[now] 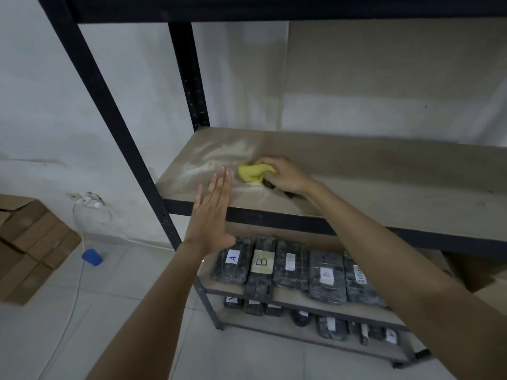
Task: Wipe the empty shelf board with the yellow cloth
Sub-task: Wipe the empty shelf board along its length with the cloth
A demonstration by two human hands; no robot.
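Note:
The empty shelf board [370,176] is beige, set in a black metal rack at chest height. White dust streaks lie on its left part, up to the left corner. My right hand [285,174] presses a bunched yellow cloth [253,172] onto the board just right of the dust. My left hand [212,215] is flat with straight fingers, its edge held at the board's front rim, fingertips reaching over the board close to the cloth. It holds nothing.
Black rack posts [109,111] stand at the board's left end, and another shelf hangs overhead. Below, a shelf holds several black wrapped packs [263,267] with labels. Cardboard boxes [30,242], a blue object [92,257] and a white cable lie on the tiled floor at left.

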